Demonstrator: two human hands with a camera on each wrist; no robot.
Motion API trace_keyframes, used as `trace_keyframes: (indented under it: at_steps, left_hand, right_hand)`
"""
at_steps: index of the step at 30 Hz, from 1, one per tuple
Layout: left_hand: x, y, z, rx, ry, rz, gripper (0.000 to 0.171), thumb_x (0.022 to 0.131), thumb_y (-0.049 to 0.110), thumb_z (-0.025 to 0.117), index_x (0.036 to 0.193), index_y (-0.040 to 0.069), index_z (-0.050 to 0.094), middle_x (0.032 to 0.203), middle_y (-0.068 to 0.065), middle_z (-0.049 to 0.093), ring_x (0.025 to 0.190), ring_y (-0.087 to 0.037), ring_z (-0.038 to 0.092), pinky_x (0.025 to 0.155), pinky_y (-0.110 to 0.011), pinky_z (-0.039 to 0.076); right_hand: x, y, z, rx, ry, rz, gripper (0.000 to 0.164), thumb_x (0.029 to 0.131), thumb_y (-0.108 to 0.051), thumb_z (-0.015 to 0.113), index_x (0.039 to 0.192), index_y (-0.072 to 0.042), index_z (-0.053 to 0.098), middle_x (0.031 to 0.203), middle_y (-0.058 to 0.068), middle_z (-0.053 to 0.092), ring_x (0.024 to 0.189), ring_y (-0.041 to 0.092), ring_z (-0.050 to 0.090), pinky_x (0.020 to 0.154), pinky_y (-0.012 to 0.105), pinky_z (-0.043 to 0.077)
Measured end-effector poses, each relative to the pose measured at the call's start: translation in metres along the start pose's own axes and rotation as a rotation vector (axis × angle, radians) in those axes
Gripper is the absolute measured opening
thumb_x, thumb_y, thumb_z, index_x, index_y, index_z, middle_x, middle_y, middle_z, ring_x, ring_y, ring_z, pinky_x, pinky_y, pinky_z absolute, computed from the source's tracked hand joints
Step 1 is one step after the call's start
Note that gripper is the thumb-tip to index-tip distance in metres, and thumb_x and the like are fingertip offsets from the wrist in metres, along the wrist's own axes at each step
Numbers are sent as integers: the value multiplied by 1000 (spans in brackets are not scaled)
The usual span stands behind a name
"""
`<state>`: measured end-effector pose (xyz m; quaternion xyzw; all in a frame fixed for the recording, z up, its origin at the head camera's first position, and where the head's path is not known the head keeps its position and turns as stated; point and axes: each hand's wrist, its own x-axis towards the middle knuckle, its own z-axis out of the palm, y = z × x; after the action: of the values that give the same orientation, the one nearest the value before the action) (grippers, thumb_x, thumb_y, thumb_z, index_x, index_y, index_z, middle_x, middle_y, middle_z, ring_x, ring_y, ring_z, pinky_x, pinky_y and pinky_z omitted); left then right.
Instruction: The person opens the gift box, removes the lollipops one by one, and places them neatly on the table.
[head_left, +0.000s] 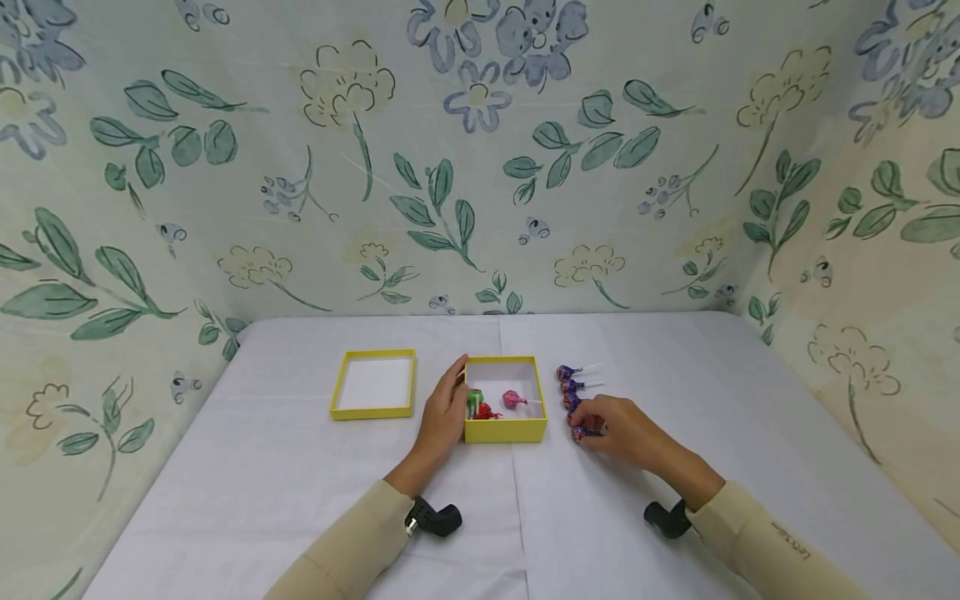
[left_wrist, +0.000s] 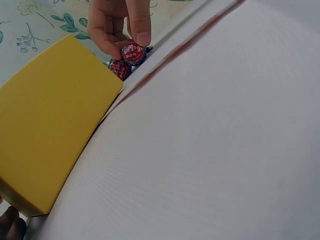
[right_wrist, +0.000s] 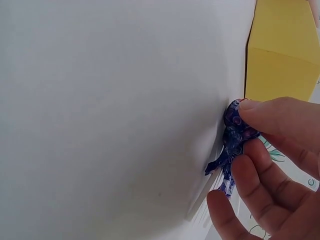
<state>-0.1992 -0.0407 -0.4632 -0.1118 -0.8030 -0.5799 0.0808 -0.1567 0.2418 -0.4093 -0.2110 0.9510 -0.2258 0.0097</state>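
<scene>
My right hand (head_left: 618, 427) pinches the nearest lollipop (right_wrist: 234, 117) in a column of blue-wrapped lollipops to the right of a yellow box. In the right wrist view, the thumb is on its round head and the other fingers curl beside it, close to the cloth. Against the left wall of the open box (head_left: 506, 431) rests my left hand (head_left: 444, 414), fingers stretched along that side. The box contains a pink lollipop (head_left: 513, 399), a red-wrapped candy (head_left: 486, 412) and a green-wrapped candy (head_left: 474, 401). Part of the column is hidden by my right hand.
Left of the box lies a shallow yellow-rimmed lid (head_left: 372, 413), white inside. Farther up the column, lollipops (head_left: 566, 373) point their white sticks right. White cloth (head_left: 300, 508) covers the table, and a floral curtain (head_left: 480, 225) hangs behind it.
</scene>
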Motion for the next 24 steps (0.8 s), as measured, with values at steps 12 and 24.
trace_keyframes:
  at_steps: [12,24]
  left_hand:
    - [2,0,0,-6,1,-7,48,103,19,38,151,25,34,151,11,35,137,-13,37,113,-38,31]
    - [1,0,1,-8,0,-5,48,103,20,38,151,24,34,151,11,35,137,-13,37,112,-38,32]
  right_hand:
    - [3,1,1,8,16,30,25,75,-5,80,94,-16,69,81,-6,57,76,13,51,66,25,48]
    - [3,-3,-1,12,9,44,24,75,-5,80,95,-15,68,81,-5,57,76,13,51,66,26,48]
